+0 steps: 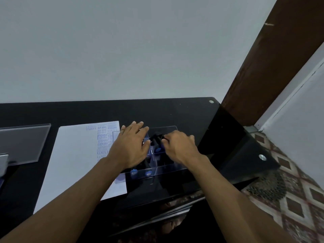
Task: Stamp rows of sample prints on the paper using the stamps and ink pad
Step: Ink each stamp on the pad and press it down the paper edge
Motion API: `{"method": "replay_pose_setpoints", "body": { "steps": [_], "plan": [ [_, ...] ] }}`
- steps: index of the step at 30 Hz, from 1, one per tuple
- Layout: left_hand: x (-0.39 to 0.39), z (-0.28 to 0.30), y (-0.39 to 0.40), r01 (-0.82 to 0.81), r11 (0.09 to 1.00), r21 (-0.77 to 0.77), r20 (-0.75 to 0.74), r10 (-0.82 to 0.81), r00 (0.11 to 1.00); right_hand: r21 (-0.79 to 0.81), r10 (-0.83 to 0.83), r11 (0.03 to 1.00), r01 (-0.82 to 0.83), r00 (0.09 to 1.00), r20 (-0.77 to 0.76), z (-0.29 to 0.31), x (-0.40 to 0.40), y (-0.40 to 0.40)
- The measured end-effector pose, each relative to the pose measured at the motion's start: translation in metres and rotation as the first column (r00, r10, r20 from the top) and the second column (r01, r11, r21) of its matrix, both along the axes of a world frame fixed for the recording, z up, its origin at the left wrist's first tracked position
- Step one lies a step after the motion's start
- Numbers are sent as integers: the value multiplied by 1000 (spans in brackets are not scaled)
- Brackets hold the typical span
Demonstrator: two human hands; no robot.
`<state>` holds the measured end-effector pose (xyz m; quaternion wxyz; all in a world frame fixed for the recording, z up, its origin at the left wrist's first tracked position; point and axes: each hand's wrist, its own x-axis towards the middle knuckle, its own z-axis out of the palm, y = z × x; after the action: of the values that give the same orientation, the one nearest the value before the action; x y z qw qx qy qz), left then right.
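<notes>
A stamp (156, 143) is being picked from the clear tray (168, 170), it seems. It is pinched by the curled fingers of the right hand (177, 146), just beside the left hand (131, 144), which is laid flat on the tray with fingers straight. Inking is judged next; no ink pad can be made out. The paper (77, 155), already part printed, lies left of both hands.

Clear organizer (168, 170) walls and stamps (156, 143) crowd both hands.
</notes>
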<state>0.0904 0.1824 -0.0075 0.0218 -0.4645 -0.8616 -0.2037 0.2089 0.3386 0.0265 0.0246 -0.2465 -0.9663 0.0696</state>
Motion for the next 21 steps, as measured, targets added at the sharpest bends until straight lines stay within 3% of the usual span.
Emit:
{"method": "replay_pose_setpoints", "body": {
  "steps": [3,10,16,21],
  "plan": [
    [-6,-8,1,-6,999,-35,-17,5,1000,-71,-4,997,9,997,83,-4,-4,2],
    [-6,-13,0,1,1000,-19,-50,-2,999,-201,-18,979,20,1000,15,-11,-10,6],
    [-6,-14,-1,0,1000,-17,-65,-1,998,-231,-34,972,50,997,74,-14,-17,5],
    [-6,-15,0,-7,1000,-25,-65,5,998,-239,-74,970,52,994,-83,-18,-13,4]
  ]
}}
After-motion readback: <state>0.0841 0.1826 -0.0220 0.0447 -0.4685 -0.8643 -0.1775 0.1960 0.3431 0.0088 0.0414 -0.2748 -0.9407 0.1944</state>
